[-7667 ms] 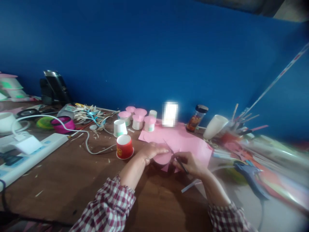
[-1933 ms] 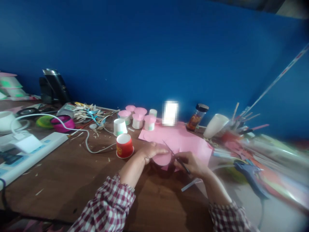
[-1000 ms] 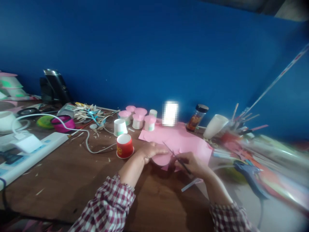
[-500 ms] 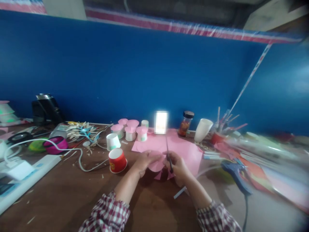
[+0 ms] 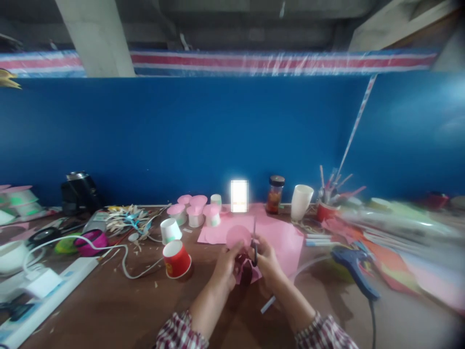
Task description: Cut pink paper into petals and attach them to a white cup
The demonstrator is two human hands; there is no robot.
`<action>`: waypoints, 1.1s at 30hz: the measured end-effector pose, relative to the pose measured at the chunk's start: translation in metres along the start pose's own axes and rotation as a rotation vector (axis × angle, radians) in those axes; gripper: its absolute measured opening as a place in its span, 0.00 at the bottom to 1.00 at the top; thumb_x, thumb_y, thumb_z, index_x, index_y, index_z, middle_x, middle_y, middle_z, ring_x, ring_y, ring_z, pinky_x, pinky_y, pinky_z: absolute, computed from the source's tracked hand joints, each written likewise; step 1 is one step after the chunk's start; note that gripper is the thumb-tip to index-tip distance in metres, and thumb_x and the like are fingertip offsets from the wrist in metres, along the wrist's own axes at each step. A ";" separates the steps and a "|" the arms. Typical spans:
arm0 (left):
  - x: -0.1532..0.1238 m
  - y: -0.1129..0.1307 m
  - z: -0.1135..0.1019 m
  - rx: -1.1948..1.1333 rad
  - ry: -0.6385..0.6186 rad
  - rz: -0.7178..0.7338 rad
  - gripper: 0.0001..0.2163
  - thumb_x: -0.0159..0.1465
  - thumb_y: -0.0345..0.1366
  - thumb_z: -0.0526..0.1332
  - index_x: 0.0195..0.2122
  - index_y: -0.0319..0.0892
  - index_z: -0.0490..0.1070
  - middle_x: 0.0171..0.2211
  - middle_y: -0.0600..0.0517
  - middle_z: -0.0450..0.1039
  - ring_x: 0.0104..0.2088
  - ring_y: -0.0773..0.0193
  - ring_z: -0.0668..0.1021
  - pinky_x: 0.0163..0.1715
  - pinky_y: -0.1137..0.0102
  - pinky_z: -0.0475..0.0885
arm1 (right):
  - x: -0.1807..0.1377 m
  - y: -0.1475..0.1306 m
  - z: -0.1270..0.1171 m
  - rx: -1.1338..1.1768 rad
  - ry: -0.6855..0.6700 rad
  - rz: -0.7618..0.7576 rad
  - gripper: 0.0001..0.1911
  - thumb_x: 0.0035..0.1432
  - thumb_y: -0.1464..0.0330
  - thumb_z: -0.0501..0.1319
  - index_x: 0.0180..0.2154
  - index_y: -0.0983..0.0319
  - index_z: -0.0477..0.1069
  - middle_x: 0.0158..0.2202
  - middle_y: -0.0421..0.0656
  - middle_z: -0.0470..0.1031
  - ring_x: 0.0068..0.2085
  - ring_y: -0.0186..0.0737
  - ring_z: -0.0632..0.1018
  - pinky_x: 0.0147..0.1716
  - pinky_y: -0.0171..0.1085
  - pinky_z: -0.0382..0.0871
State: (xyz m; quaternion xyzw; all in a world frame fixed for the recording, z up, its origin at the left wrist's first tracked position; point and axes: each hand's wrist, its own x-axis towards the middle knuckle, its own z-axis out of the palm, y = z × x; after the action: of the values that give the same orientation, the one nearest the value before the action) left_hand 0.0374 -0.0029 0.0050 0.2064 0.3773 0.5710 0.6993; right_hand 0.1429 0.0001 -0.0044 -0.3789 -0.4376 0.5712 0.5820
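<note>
A round piece of pink paper [image 5: 238,235] is pinched at its near edge by my left hand [image 5: 229,261]. Close beside it, my right hand [image 5: 268,258] grips dark-handled scissors [image 5: 255,246], whose blades point away from me along the disc's right side. I cannot tell whether the blades touch the paper. Beneath and behind both hands lies a large pink paper sheet [image 5: 286,242]. Small pink offcuts [image 5: 255,274] show under my hands. To the left stand a red paper cup [image 5: 176,259] and a white paper cup [image 5: 170,231].
Several small cups topped with pink discs [image 5: 196,213] stand at the back. A jar [image 5: 275,194], a white vase-like cup [image 5: 302,202] and a red pot of tools [image 5: 326,211] line the wall. A blue glue gun [image 5: 356,271] lies right, a white power strip [image 5: 51,303] left.
My left hand has shifted right, nearer the scissors, and the pink disc is now raised above its fingertips. The camera view has tilted upward. The red and white cups stay in place.
</note>
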 end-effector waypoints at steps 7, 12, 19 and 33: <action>0.003 0.005 -0.006 0.015 0.071 -0.050 0.15 0.50 0.36 0.70 0.36 0.39 0.70 0.25 0.49 0.76 0.20 0.64 0.77 0.18 0.72 0.70 | -0.002 0.009 0.001 -0.069 -0.027 0.004 0.24 0.42 0.65 0.69 0.42 0.59 0.64 0.19 0.30 0.65 0.17 0.28 0.64 0.16 0.28 0.56; -0.001 0.010 -0.012 -0.001 -0.071 -0.145 0.14 0.52 0.38 0.69 0.34 0.33 0.73 0.25 0.45 0.77 0.21 0.64 0.77 0.20 0.73 0.71 | -0.006 0.002 0.002 -0.178 -0.036 -0.016 0.25 0.44 0.68 0.68 0.44 0.60 0.62 0.20 0.30 0.66 0.18 0.29 0.66 0.17 0.29 0.59; 0.001 0.010 -0.015 0.005 0.000 -0.113 0.13 0.51 0.36 0.69 0.34 0.35 0.72 0.25 0.47 0.76 0.21 0.66 0.76 0.20 0.74 0.70 | -0.009 -0.002 0.002 -0.316 0.005 -0.034 0.22 0.47 0.68 0.64 0.44 0.59 0.60 0.20 0.30 0.64 0.19 0.31 0.67 0.17 0.30 0.61; 0.012 0.017 -0.020 0.012 0.156 0.082 0.16 0.49 0.33 0.70 0.37 0.36 0.69 0.25 0.49 0.75 0.22 0.62 0.77 0.21 0.70 0.73 | -0.008 -0.011 -0.010 -0.750 -0.007 -0.146 0.17 0.53 0.63 0.62 0.44 0.63 0.72 0.25 0.40 0.75 0.24 0.35 0.72 0.20 0.30 0.65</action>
State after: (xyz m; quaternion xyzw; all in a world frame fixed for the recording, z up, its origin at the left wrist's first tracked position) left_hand 0.0118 0.0100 0.0007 0.1810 0.4254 0.6112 0.6424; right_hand 0.1566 -0.0082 0.0024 -0.5314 -0.6439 0.3300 0.4406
